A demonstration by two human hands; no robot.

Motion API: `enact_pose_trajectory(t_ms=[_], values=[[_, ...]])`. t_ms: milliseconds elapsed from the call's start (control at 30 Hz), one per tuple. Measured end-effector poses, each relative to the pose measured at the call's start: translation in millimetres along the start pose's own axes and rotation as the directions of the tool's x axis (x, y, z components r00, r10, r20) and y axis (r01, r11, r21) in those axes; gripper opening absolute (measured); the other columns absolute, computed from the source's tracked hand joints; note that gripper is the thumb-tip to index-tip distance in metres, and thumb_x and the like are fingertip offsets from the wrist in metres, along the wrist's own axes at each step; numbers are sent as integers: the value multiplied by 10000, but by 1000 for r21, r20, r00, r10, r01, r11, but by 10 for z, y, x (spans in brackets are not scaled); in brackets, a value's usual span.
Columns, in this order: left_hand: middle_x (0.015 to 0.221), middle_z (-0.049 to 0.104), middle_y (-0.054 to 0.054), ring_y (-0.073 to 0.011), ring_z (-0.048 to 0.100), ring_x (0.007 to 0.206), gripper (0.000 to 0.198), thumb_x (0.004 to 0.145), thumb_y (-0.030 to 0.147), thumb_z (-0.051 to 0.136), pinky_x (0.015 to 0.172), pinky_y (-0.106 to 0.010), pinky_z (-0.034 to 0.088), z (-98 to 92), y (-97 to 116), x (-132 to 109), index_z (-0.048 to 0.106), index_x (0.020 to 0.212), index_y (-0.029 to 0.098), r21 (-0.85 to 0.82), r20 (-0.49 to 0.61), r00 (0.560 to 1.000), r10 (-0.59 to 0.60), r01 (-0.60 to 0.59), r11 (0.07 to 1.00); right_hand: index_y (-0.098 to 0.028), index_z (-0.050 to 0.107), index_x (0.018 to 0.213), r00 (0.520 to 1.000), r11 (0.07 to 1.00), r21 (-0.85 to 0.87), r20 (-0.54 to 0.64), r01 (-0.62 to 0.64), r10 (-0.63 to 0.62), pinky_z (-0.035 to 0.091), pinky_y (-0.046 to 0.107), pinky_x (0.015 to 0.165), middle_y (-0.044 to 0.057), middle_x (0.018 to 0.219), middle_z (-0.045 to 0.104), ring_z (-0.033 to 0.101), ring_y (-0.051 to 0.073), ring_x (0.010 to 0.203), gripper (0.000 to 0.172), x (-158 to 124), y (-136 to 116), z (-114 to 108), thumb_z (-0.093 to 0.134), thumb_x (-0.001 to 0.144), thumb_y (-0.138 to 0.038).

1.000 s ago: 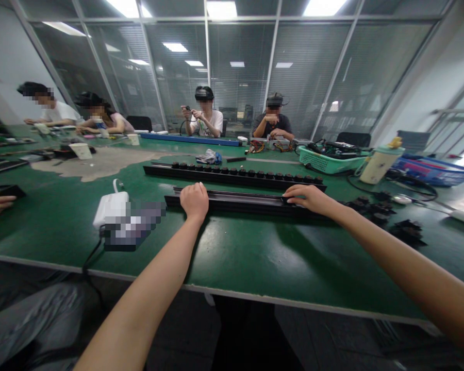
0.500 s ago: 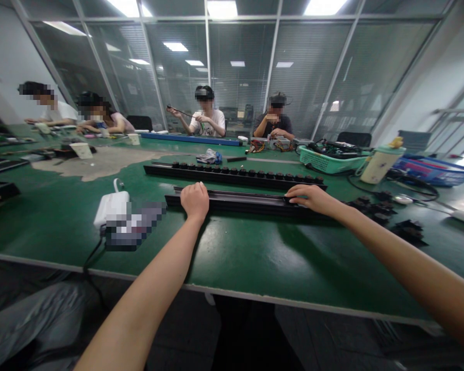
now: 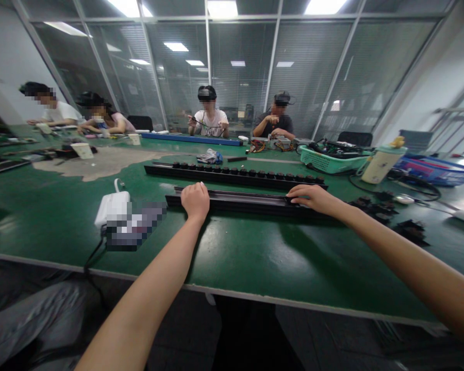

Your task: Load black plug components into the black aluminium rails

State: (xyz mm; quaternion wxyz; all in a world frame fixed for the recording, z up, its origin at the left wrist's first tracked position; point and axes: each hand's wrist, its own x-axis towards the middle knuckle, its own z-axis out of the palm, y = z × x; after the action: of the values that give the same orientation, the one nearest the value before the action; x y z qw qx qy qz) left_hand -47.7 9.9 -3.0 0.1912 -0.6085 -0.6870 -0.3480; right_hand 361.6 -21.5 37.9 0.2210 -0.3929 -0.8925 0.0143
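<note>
A long black rail [image 3: 247,203] lies across the green workbench [image 3: 239,252] in front of me. My left hand [image 3: 195,201] is curled over its left part, and my right hand [image 3: 313,200] lies over its right part, fingers hooked on the top. Just behind it runs a second black rail [image 3: 235,178], carrying a row of several small dark knobs. Neither of my hands touches that second rail. The underside of the nearer rail is hidden.
A white power adapter [image 3: 113,208] with a cable sits left of my hands, beside a pixelated object [image 3: 135,226]. Black parts [image 3: 386,208] lie to the right. A teal basket of wires [image 3: 328,161] and a bottle [image 3: 382,165] stand beyond. Co-workers sit across the bench.
My hands have not visibly moved on the rail. Another person's hand at the left edge has left the view, and the person opposite has lowered their arms.
</note>
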Motion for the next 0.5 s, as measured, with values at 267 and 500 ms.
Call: enact_pose_trajectory(t_ms=[267,500], values=[[967,735,-186,-315,645,998,539,1057,303,186,914,-429,400,-24,14,-3,689,929,156,-38,16,1000,-9,10,999,-224,807,1074,1000,1000,7,3,-2,2,549,390,1023,100,1171,754,721,254,1072,291,-8,-5,-10,591,946,-373],[963,741,-181,-316,646,987,548,1059,307,177,906,-427,404,-7,9,-6,689,930,159,-24,-2,1000,3,-3,1000,-222,806,1079,1000,1000,12,11,-4,4,549,388,1023,100,1177,753,720,252,1077,301,-10,0,-15,589,944,-383]])
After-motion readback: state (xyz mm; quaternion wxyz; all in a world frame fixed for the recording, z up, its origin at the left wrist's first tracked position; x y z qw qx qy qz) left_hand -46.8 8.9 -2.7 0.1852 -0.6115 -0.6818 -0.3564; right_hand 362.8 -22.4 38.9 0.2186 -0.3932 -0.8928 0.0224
